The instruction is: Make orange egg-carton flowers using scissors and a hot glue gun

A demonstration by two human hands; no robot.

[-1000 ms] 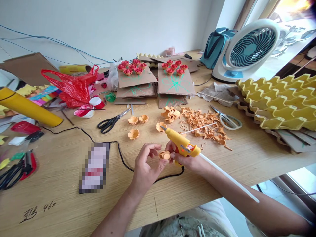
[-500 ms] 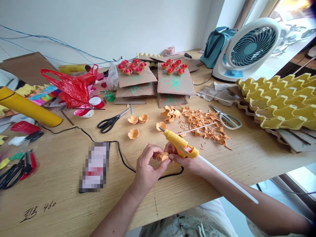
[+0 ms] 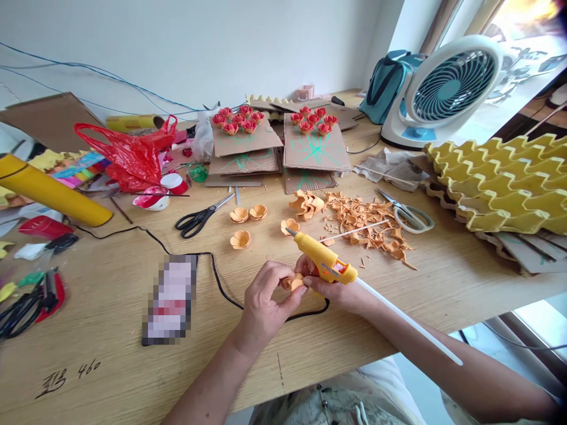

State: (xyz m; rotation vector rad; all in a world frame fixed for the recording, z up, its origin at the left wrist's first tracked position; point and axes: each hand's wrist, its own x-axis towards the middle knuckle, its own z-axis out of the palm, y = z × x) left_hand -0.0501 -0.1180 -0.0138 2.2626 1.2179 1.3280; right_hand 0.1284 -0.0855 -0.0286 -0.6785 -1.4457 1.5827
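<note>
Fingers of left hand (image 3: 262,304) pinch orange paper flower (image 3: 293,283); right hand (image 3: 337,290) grips yellow glue gun (image 3: 324,260), fingertips seemingly touching flower too, above table (image 3: 110,307).

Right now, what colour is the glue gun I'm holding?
The glue gun is yellow, in the right hand; the head view shows it.

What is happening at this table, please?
A person works with both hands at a wooden table. The right hand holds a yellow glue gun, its nozzle pointing away. The left hand pinches a small orange flower just beside it. Loose orange flowers and orange scraps lie farther back.
</note>
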